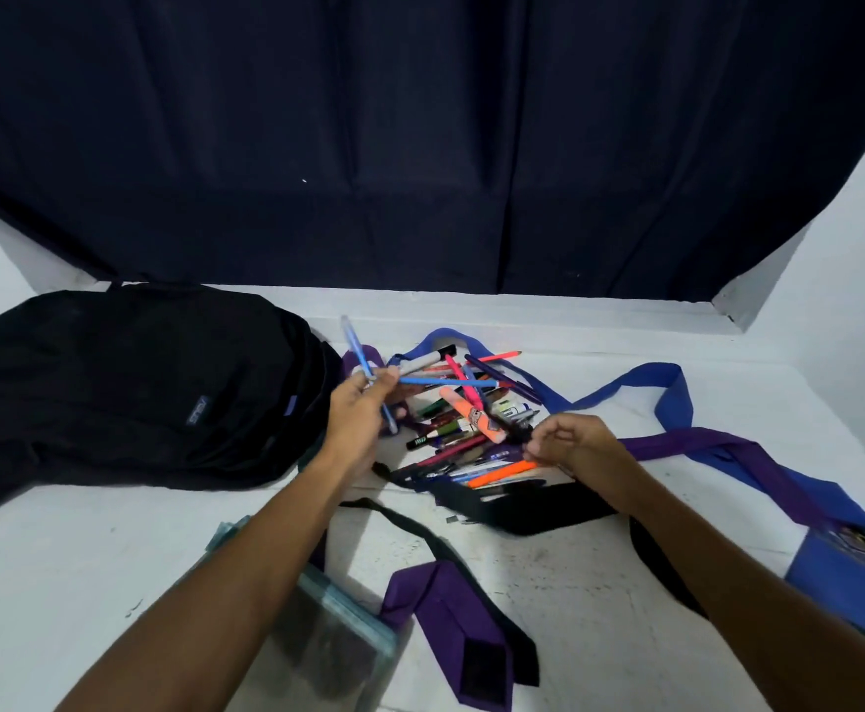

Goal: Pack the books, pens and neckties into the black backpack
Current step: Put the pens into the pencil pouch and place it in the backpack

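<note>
Lying on the white bench (111,557), the black fabric backpack (127,388) is being kept left of the heap of coloured plastic pens (466,434). Two light-blue pens (368,377) are being gripped by the left hand (363,408); an orange pen (502,471) is being pinched by the right hand (569,444), fingers curled.

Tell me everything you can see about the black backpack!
The black backpack is soft, dark fabric, lying flat on its side on the white table, left of the pen pile. A small label sits on its front, and a strap end pokes out at its near-left corner. It looks closed; neither hand touches it.
</note>
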`<state>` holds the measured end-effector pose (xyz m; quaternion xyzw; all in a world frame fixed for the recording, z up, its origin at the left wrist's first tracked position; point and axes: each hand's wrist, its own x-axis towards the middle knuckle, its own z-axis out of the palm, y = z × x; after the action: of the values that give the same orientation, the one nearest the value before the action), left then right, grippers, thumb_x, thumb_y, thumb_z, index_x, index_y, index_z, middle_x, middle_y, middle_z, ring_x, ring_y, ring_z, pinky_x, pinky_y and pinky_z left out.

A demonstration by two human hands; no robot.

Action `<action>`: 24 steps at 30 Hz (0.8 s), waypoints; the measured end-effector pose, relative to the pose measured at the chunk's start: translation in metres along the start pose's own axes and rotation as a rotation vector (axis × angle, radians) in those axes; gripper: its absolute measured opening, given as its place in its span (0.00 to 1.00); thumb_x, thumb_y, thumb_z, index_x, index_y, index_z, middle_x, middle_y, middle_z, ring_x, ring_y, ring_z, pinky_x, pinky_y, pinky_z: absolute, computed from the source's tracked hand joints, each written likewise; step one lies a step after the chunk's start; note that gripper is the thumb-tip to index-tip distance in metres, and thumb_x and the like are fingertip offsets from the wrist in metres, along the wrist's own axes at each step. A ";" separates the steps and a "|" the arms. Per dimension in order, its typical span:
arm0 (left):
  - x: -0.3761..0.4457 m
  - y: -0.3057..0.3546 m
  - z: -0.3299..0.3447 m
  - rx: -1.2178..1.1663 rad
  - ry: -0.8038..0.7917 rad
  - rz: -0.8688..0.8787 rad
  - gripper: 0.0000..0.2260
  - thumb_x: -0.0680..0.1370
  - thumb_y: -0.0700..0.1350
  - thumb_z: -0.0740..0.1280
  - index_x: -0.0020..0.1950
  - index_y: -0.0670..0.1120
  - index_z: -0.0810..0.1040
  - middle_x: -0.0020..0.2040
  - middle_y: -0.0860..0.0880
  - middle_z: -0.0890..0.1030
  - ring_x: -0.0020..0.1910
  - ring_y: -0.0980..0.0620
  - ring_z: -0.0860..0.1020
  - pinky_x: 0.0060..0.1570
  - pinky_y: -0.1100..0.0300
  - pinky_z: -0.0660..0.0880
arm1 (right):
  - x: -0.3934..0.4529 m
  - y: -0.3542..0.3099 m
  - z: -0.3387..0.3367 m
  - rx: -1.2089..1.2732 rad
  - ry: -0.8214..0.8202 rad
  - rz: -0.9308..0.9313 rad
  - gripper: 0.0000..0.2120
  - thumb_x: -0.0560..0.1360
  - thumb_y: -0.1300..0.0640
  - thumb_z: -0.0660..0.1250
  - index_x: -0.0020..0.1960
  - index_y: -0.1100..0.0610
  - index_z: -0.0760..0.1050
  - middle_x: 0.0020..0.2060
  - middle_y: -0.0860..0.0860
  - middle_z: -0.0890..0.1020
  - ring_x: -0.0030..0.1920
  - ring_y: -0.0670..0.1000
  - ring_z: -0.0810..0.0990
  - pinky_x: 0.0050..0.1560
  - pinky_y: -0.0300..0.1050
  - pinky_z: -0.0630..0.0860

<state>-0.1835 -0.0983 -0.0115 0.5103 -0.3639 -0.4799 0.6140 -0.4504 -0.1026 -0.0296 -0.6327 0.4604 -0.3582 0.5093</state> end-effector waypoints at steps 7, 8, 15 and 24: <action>0.015 0.034 -0.001 -0.298 -0.009 0.013 0.08 0.84 0.39 0.54 0.45 0.44 0.66 0.40 0.40 0.74 0.48 0.35 0.82 0.54 0.39 0.78 | 0.006 0.000 -0.011 0.554 0.304 0.083 0.08 0.72 0.71 0.64 0.41 0.59 0.70 0.29 0.57 0.74 0.27 0.51 0.69 0.25 0.40 0.66; 0.014 0.036 0.000 -0.274 -0.038 0.018 0.09 0.84 0.39 0.53 0.45 0.44 0.65 0.37 0.42 0.72 0.42 0.39 0.83 0.52 0.40 0.79 | 0.007 -0.001 -0.012 0.394 0.309 0.041 0.08 0.73 0.69 0.66 0.43 0.59 0.71 0.28 0.55 0.73 0.25 0.49 0.67 0.24 0.39 0.65; 0.007 0.034 0.013 0.073 -0.190 -0.096 0.10 0.85 0.41 0.54 0.43 0.47 0.65 0.31 0.49 0.64 0.22 0.55 0.61 0.19 0.65 0.62 | 0.012 -0.003 0.002 -0.986 -0.166 -0.316 0.08 0.75 0.59 0.69 0.54 0.56 0.82 0.48 0.51 0.82 0.48 0.50 0.79 0.48 0.42 0.74; -0.003 0.010 0.016 0.044 -0.238 -0.294 0.10 0.83 0.42 0.52 0.48 0.43 0.72 0.28 0.50 0.66 0.23 0.56 0.59 0.20 0.66 0.55 | 0.018 0.000 0.022 -1.124 -0.167 -0.237 0.14 0.79 0.55 0.60 0.63 0.55 0.75 0.57 0.52 0.77 0.56 0.51 0.75 0.51 0.41 0.70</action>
<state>-0.1972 -0.0994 0.0016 0.5110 -0.3659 -0.6134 0.4783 -0.4246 -0.1131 -0.0347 -0.8792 0.4644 -0.0622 0.0861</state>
